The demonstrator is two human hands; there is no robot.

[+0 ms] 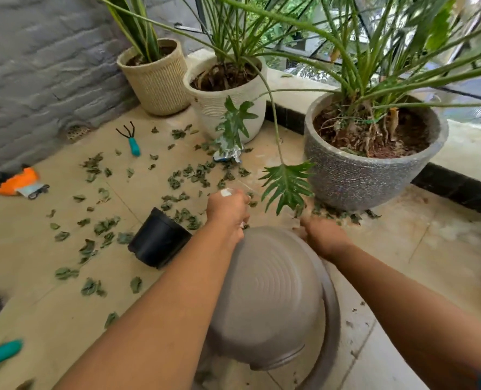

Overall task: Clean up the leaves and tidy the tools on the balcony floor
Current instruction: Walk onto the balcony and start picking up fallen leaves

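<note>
Hands (276,220) over leaves; hand rake (131,139) tines toward wall.

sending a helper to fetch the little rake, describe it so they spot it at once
Start at the grey brick wall on the left and the woven basket pot standing against it. On the floor tiles just in front of that pot lies the hand rake. It has black claw prongs and a teal handle, and it lies apart from the orange item further left.
</note>
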